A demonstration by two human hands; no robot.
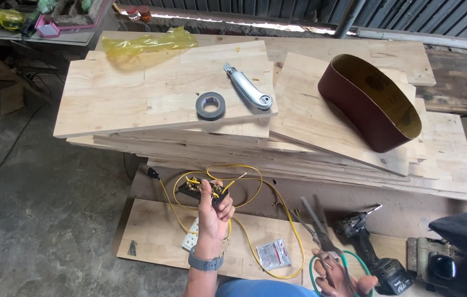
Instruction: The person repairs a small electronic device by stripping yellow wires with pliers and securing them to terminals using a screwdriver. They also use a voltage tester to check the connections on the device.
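My left hand (213, 212) is raised and grips a small black electrical part (202, 188) with yellow wires (266, 206) coming off it. The wires loop down over a wooden board below. A grey watch sits on that wrist. At the lower right, my right hand (339, 276) holds a pair of pliers (317, 224) by their green handles, jaws pointing up and blurred. The two hands are apart, the pliers about a hand's width right of the wires.
A stack of pale wooden boards (151, 93) carries a roll of grey tape (211, 105), a silver utility knife (249, 88), a yellow plastic bag (145, 42) and a brown sanding belt (373, 102). A black cordless drill (371, 247), a small plastic packet (273, 254) and a white socket (191, 236) lie below.
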